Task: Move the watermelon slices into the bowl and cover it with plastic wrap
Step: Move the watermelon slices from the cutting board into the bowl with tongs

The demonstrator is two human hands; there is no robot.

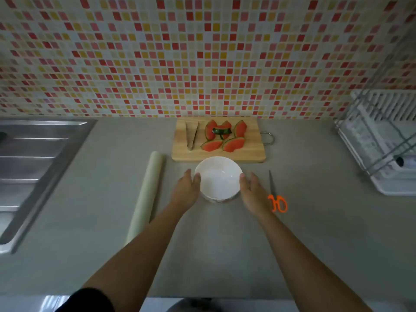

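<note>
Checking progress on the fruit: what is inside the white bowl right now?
Nothing shows inside the round white bowl; its bare interior is visible. The red watermelon slices lie on the wooden cutting board. Under the bowl is hidden.

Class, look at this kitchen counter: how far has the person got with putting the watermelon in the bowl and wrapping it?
Nothing is done yet: the bowl is empty. In hand: the left hand and right hand flank the bowl, seemingly touching its sides. Left: moving the watermelon slices off the cutting board, perhaps with the tongs, then covering with the plastic wrap roll.
</note>
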